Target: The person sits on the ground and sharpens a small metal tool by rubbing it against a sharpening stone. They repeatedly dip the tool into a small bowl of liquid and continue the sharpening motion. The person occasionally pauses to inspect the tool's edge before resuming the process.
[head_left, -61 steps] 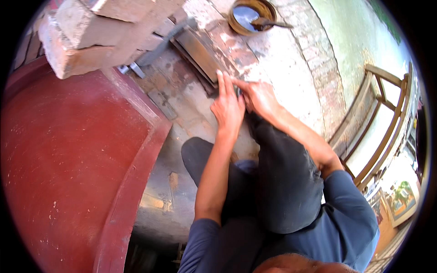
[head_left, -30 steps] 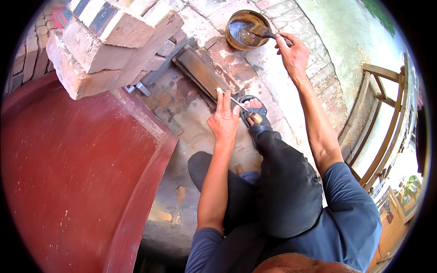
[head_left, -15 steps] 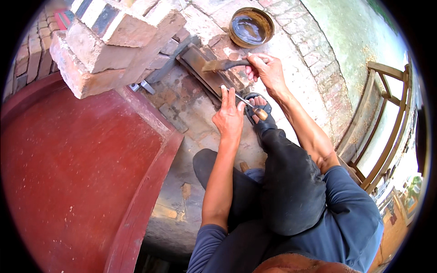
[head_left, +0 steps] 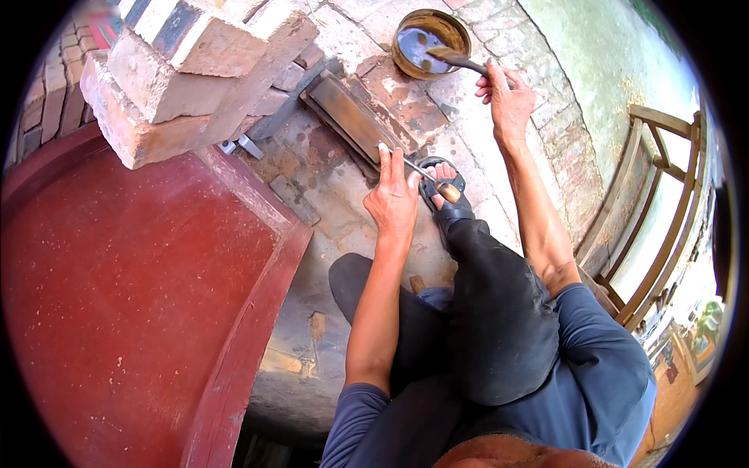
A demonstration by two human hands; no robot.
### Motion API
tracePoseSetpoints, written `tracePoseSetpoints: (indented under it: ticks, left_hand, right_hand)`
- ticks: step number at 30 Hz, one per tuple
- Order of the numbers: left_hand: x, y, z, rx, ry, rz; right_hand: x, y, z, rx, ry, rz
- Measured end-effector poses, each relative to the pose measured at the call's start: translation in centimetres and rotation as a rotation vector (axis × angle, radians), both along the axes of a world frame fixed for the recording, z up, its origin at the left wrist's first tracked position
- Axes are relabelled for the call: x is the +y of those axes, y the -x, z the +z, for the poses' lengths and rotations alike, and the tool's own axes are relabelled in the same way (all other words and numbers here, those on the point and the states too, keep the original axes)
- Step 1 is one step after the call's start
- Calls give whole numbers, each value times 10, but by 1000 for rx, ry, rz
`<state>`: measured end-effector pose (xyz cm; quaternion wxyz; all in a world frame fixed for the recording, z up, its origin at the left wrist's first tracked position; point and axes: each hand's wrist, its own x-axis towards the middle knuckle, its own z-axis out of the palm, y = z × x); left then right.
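My left hand point(head_left: 392, 201) grips a metal-shafted tool with a wooden handle point(head_left: 448, 192) at the near end of a brown sharpening block point(head_left: 343, 111), its fingertips at the tool's tip. The block lies on a darker base on the bricks. My right hand point(head_left: 507, 105) holds a dark-handled brush point(head_left: 452, 58), whose head is over or in a round bowl of murky water point(head_left: 456, 37) at the top. My sandalled foot point(head_left: 445, 199) is just beside the tool's handle.
A stack of rough bricks point(head_left: 172, 86) stands at upper left above a dark-red wooden panel point(head_left: 133, 296). A wooden frame like a bench point(head_left: 659, 117) stands at the right, on pale ground beside the brick paving. My bent knee point(head_left: 499, 327) is between my forearms.
My right hand took up the brush, brought it down over the block, and has now moved it back up to the bowl. A wooden-handled tool came into view under my left hand.
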<state>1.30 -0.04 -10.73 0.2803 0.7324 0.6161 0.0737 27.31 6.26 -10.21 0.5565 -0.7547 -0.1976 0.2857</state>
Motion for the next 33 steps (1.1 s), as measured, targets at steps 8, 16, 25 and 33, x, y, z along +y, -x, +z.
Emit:
tracePoseSetpoints:
  ticks: [8, 16, 25, 33]
  left_hand:
    - [0, -2, 0, 0, -33, -1]
    - [1, -4, -6, 7, -66, -23]
    - [0, 3, 2, 9, 24, -143]
    - [15, -3, 17, 15, 139, -127]
  right_hand:
    - [-17, 5, -8, -377, 230, 158]
    - [-74, 93, 22, -213, 543, 970]
    - [-86, 94, 13, -476, 429, 986]
    - [-52, 94, 17, -732, 332, 1084]
